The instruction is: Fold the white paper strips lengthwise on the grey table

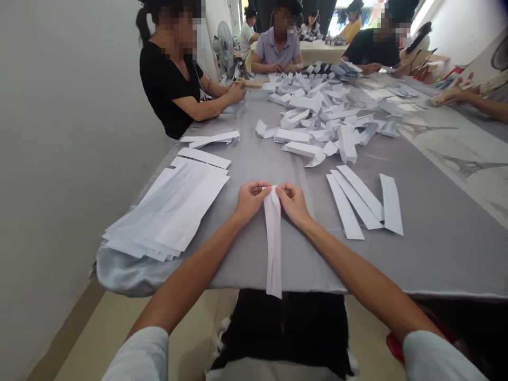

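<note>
Right hand [292, 202] (thumb inward) on paper [273, 243]

You have a paper strip [273, 238] before you, between your left hand [251, 201] and right hand [293, 203], its near end past the edge of the table [432, 259]. A sheet stack [170, 209] lies on the table to your left, several loose strips [360, 193] to your right, a paper heap [305, 102] beyond your hands.

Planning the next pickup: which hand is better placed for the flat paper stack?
Likely the left hand: the paper stack lies to its left, farther from the right hand. Both hold a folded strip.
</note>
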Tool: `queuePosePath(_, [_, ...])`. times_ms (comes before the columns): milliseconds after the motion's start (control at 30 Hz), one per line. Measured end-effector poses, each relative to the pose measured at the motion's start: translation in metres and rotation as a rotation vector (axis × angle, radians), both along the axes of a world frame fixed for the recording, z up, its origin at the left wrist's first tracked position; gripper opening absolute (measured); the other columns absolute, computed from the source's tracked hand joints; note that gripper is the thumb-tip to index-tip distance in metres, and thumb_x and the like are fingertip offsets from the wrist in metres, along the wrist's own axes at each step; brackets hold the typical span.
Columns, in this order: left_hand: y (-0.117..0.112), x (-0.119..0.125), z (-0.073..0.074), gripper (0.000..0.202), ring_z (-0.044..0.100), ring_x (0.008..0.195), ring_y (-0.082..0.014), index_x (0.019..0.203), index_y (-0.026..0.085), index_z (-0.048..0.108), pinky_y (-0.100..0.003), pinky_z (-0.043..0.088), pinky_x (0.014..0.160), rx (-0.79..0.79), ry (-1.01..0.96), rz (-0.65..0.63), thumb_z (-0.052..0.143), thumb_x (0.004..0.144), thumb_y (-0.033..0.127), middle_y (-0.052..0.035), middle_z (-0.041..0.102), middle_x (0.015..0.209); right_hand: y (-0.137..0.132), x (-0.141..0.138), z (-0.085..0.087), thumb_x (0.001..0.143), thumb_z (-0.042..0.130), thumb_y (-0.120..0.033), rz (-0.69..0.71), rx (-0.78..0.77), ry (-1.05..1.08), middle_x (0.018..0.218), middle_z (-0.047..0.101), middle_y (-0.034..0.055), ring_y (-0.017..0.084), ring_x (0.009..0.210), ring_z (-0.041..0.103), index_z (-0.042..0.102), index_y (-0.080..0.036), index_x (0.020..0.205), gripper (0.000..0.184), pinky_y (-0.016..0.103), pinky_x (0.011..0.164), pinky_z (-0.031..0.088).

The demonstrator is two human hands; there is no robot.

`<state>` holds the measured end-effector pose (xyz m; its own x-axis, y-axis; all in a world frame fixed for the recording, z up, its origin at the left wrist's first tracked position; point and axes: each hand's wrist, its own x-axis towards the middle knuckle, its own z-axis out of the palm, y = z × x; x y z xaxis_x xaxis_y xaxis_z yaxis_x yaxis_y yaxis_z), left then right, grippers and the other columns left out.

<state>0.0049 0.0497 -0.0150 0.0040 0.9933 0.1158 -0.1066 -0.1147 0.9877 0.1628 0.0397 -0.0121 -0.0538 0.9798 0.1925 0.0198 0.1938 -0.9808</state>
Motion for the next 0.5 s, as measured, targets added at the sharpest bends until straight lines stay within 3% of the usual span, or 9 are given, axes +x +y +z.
queuePosePath(200, [-0.0024,0.0025,0.0015,0.031,0.072,0.078,-0.0188,0.091,0.014,0.079,-0.031,0.056,0.074,-0.018,-0.011,0.017,0.086,0.074,0.039,-0.0085,0.079,0.088,0.0009,0.0021,0.0003,0.091,0.061,-0.05,0.006,-0.032,-0.073,0.064,0.055,-0.0014,0.014,0.058,0.047,0.055,-0.022,0.074,0.033,0.027,0.054,0.035])
queuePosePath(500, [-0.0005,-0.0014,0.0013,0.029,0.071,0.076,-0.0174,0.09,0.015,0.077,-0.028,0.055,0.07,-0.014,0.002,0.039,0.086,0.075,0.038,-0.0076,0.078,0.087,-0.0015,0.0032,-0.0027,0.093,0.06,-0.052,0.069,0.006,-0.167,0.061,0.046,-0.0029,0.013,0.056,0.039,0.05,-0.023,0.068,0.04,0.028,0.053,0.028])
